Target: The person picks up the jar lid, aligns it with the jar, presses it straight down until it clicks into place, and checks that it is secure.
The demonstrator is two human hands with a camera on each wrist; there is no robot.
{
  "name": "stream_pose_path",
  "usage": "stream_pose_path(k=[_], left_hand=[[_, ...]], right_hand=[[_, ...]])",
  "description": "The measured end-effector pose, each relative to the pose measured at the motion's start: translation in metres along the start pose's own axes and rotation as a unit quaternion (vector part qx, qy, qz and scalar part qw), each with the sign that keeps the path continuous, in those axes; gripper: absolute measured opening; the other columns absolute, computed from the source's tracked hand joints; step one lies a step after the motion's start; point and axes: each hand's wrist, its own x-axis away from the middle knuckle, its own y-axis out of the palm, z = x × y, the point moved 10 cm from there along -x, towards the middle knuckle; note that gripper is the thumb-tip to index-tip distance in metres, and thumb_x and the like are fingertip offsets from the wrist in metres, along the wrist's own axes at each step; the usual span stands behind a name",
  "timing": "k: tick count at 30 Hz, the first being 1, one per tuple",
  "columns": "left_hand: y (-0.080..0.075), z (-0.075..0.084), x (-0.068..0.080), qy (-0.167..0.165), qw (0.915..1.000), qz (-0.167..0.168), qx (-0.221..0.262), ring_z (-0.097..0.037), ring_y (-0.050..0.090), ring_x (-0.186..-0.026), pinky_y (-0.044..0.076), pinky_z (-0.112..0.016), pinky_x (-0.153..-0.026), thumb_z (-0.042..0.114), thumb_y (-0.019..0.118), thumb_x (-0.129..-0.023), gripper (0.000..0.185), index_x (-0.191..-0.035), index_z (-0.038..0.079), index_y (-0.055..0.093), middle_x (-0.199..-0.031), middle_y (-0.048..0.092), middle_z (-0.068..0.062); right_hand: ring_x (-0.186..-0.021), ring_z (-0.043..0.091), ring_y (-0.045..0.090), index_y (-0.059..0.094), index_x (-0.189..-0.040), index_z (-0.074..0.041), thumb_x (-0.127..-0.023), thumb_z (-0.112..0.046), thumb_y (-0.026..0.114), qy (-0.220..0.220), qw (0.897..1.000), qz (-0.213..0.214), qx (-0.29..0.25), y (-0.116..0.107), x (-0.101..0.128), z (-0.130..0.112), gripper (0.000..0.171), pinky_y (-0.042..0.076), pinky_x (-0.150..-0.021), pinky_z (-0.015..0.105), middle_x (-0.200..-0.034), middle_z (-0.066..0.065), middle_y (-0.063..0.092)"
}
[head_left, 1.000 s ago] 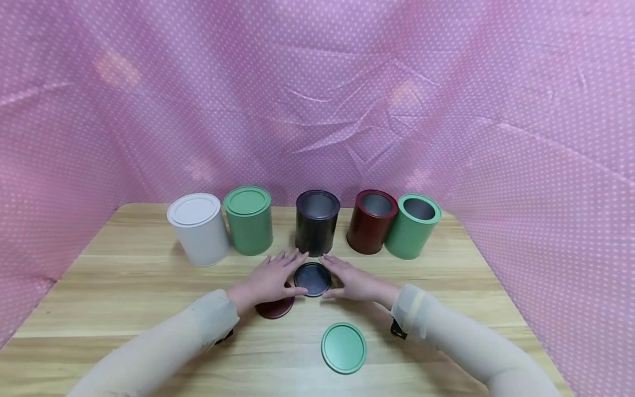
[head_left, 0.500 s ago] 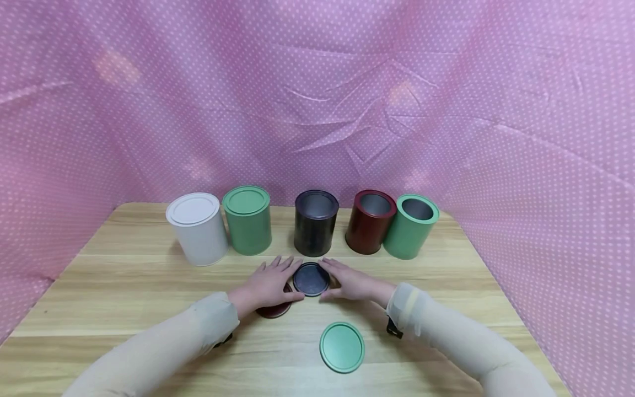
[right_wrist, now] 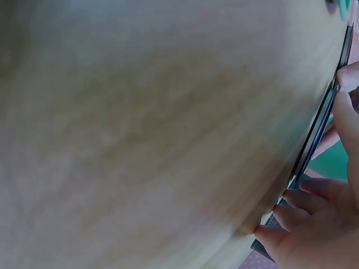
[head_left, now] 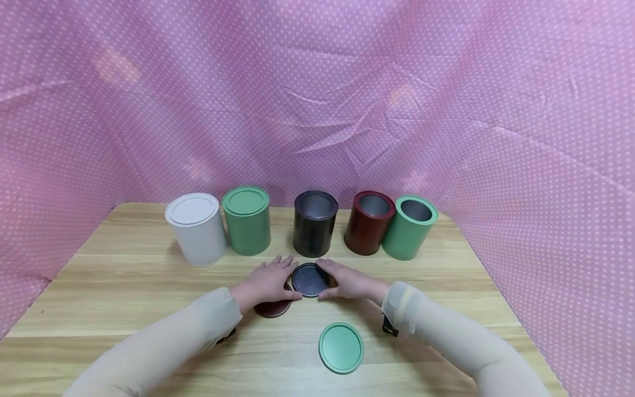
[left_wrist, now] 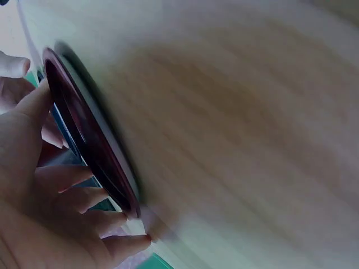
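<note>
Black lid lies flat at centre frame between my two hands; my left hand curls against its left rim, my right hand against its right, fingers pinching the edge; whether it has left the wooden table I cannot tell; my left palm half hides a dark red lid, its rim blurred in the left wrist view; just above stands the open black tin; lower down lies a green lid.
</note>
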Motion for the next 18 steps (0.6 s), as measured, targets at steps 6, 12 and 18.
stream_pose_path(k=[6,12,18], left_hand=[[0.0012,0.0018,-0.0016,0.000,1.0000,0.004,0.004,-0.040,0.026,-0.144,0.027,-0.063,-0.112,0.055,0.069,-0.083,0.085,-0.147,0.006,0.041,-0.155,0.034,-0.016],[0.0016,0.0032,-0.0023,0.004,1.0000,0.006,0.006,-0.040,0.028,-0.144,0.028,-0.063,-0.111,0.054,0.069,-0.082,0.084,-0.146,0.006,0.042,-0.154,0.035,-0.016],[-0.0007,0.0032,-0.0042,0.006,0.9999,0.010,0.004,-0.041,0.029,-0.143,0.029,-0.064,-0.110,0.053,0.071,-0.081,0.084,-0.145,0.005,0.044,-0.153,0.036,-0.016]], right_hand=[[-0.145,0.039,0.025,0.033,-0.147,0.004,-0.083,-0.028,0.077,-0.005,1.000,-0.006,-0.013,0.0001,0.0000,-0.0002,0.085,0.024,-0.118,0.050,-0.154,0.024,0.031],[-0.145,0.042,0.023,0.035,-0.146,0.004,-0.083,-0.025,0.078,0.001,1.000,-0.009,-0.008,-0.0011,-0.0009,0.0042,0.082,0.022,-0.118,0.052,-0.155,0.025,0.029],[-0.145,0.040,0.024,0.037,-0.146,0.002,-0.083,-0.029,0.077,0.010,1.000,-0.010,0.008,-0.0013,-0.0049,0.0055,0.081,0.024,-0.118,0.052,-0.155,0.022,0.029]])
